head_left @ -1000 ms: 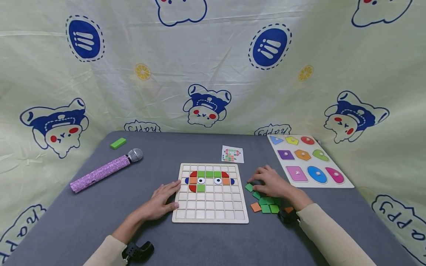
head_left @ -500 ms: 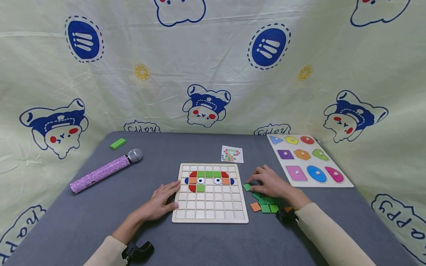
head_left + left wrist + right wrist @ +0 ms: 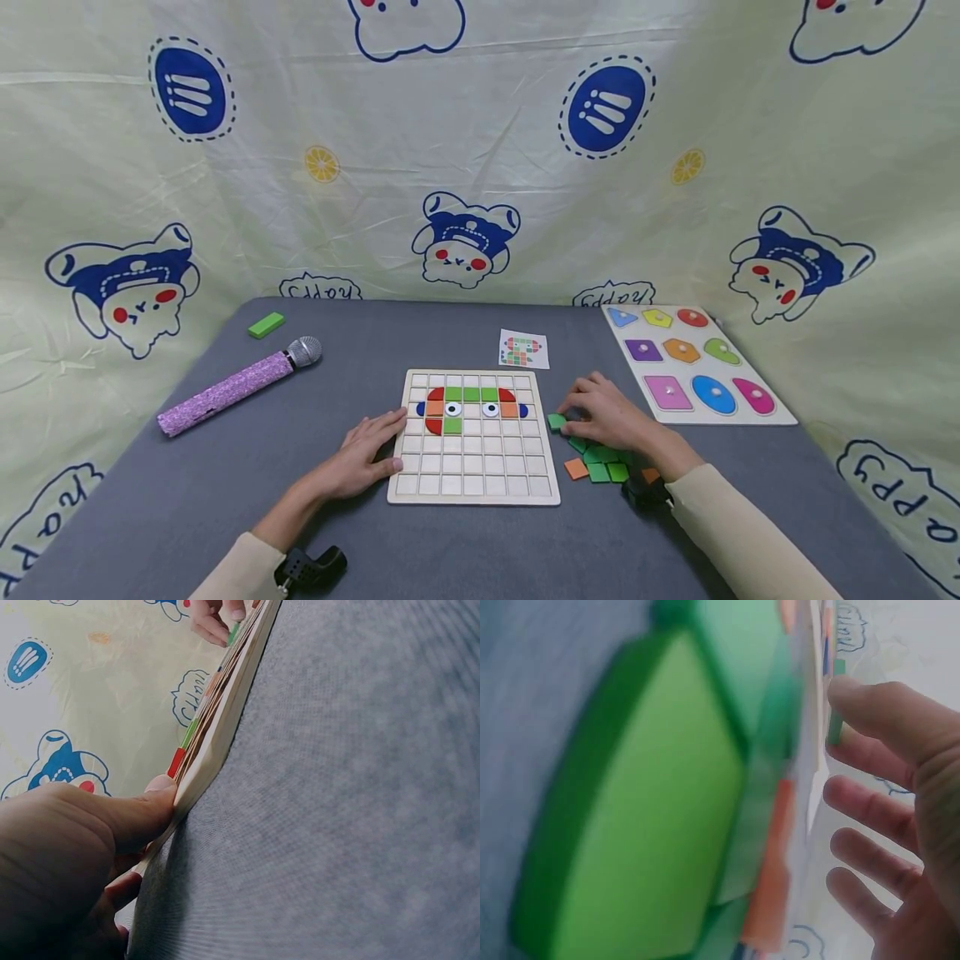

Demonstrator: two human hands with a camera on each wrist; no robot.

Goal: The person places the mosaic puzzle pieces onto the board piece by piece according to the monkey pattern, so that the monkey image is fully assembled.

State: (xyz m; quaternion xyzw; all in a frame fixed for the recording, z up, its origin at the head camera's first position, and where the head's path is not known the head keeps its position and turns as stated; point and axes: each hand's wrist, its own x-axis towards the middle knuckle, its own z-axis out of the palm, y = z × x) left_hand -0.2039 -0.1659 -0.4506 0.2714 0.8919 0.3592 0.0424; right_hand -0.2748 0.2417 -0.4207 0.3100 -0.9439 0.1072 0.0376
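Observation:
A wooden grid board lies mid-table with red, green, orange and blue pieces and two eye tiles in its upper rows. At its left edge rests my left hand, fingers extended. The left wrist view shows that thumb pressing the board's rim. Just right of the board, my right hand pinches a green square tile between thumb and index finger; its other fingers are spread in the right wrist view. Under this hand lies a pile of green tiles, partly hidden by it.
Orange tiles lie by the pile. A small pattern card sits behind the board. To the right is a shape puzzle board. On the left are a glittery purple microphone and a green block.
The green tile in my right fingers has shifted slightly left, towards the board. My left hand stays at the board's edge.

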